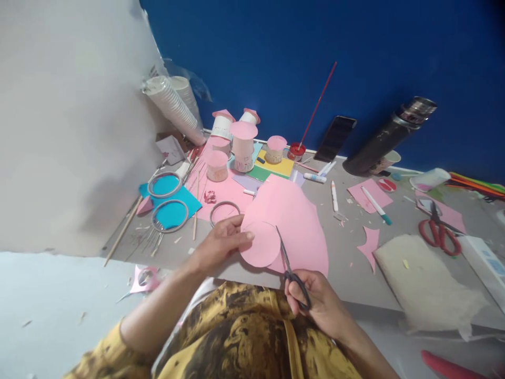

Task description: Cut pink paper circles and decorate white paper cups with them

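Observation:
A sheet of pink paper hangs over the table's front edge, with a round disc outline partly cut free at its lower left. My left hand pinches the paper at the disc's left edge, thumb on top. In my right hand is a pair of black-handled scissors, fingers through the loops. Their blades point up and away, lying along the disc's right edge. A grey hoop lies just beyond my left hand.
Paper cups with pink tops stand at the back. Blue paper bears two hoops on the left. Red-handled scissors, markers, paper scraps and a plastic-wrapped pack lie right. A dark flask leans on the blue wall.

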The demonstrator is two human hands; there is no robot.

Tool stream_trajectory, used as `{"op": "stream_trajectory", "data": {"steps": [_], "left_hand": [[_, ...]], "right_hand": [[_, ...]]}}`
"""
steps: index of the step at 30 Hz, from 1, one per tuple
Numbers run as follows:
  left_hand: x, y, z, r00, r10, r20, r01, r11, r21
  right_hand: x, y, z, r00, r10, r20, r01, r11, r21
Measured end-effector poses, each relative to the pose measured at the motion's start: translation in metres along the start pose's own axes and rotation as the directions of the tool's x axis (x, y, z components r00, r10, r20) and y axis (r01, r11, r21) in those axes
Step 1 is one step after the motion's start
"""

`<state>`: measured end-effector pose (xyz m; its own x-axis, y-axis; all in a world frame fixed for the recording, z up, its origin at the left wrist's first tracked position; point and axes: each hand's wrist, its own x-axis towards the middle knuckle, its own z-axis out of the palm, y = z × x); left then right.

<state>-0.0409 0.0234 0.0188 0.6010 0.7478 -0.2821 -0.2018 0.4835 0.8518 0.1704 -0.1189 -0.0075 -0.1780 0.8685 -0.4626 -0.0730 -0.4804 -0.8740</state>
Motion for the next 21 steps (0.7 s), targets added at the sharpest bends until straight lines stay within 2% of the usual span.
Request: {"op": "stream_trajectory", "data": {"steps": [2, 4, 7, 14, 21], "left_hand": [[-0.008, -0.017, 0.012, 0.989, -0.007, -0.148, -0.005, 0.997, -0.083], [-0.011, -0.028, 0.022, 0.955, 0.013, -0.296, -0.04, 0.996, -0.085], [-0.009, -0.033, 0.027, 0.917, 0.028, -0.398, -0.03, 1.0, 0.001], [-0.01, -0.021, 0.021, 0.947, -0.025, -0.321, 0.035, 0.999, 0.024], [-0.009, -0.014, 0.019, 0.969, -0.043, -0.241, 0.038, 0.999, -0.026]], "right_hand": [[0.003, -0.002, 0.002, 1.0, -0.016, -0.014, 0.015, 0.999, -0.048], [0.004, -0.007, 0.004, 1.0, -0.022, -0.011, 0.021, 0.996, -0.086], [0.004, -0.012, 0.005, 1.0, 0.0, 0.009, 0.001, 0.996, -0.088], [0.002, -0.013, 0.003, 0.998, 0.023, 0.057, -0.021, 1.0, -0.023], [0.002, -0.017, -0.002, 0.997, 0.024, 0.079, -0.018, 0.997, -0.077]]}}
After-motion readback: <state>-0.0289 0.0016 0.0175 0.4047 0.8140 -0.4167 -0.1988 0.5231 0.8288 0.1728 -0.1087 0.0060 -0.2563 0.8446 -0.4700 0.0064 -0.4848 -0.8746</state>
